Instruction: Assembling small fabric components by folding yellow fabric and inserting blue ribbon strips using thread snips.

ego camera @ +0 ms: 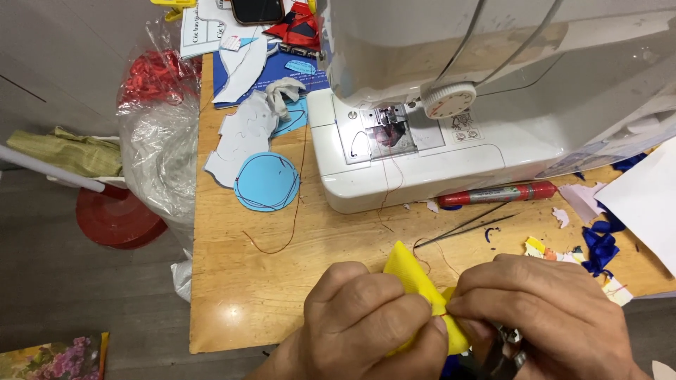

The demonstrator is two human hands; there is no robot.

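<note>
Both my hands meet at the near edge of the wooden table (239, 295). My left hand (366, 320) pinches a small yellow fabric piece (412, 274) from the left. My right hand (542, 317) grips the same piece from the right, fingertips touching those of the left hand. Something metallic shows under my right hand, too hidden to name. A dark red thread (391, 186) runs from the white sewing machine (436, 91) toward the fabric.
Black tweezers (468, 226) and a red marker (496, 193) lie in front of the machine. A blue paper circle (266, 181) and pale cut-out shapes (243, 134) sit at left. Blue ribbon scraps (598, 246), white paper (644, 197), a plastic bag (158, 134) and a phone (257, 10) surround the workspace.
</note>
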